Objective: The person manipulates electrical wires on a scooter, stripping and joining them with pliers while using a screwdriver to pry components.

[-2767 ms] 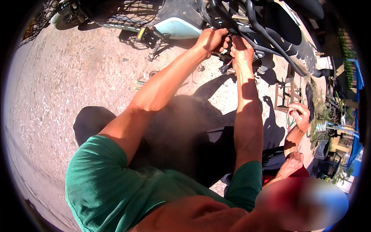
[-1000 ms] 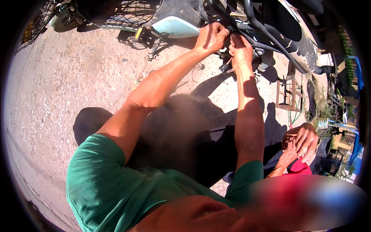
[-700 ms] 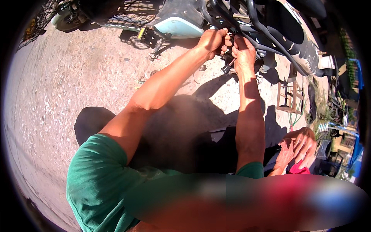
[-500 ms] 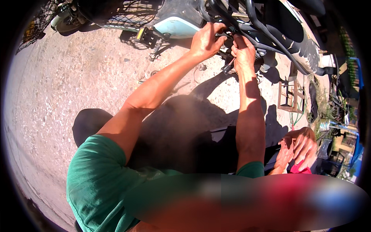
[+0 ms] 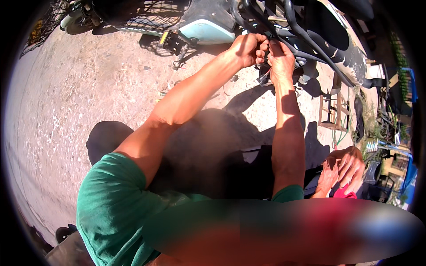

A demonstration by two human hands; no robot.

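Both my hands are at the side of a light blue and black two-wheeler (image 5: 206, 33), under its black tube frame (image 5: 299, 29). My left hand (image 5: 250, 48) is closed, fingers curled, right beside my right hand's fingertips. My right hand (image 5: 281, 62) pinches at the same spot with its thumb and fingers. Whatever is between the fingers of either hand is small and dark, and I cannot make it out. A dark connector on a cable (image 5: 264, 80) hangs just below my right hand. A pedal (image 5: 166, 40) sticks out to the left.
On the right, another person's clasped hands (image 5: 344, 170) rest near my right elbow. A wooden frame stool (image 5: 333, 111) stands beyond them. Small parts (image 5: 233, 78) lie on the rough concrete ground (image 5: 88, 102). A wheel (image 5: 77, 22) is at the far left.
My left hand has drawn slightly down and to the right, its fingers curling from a spread grip into a closed one beside the right hand. My right hand has barely moved.
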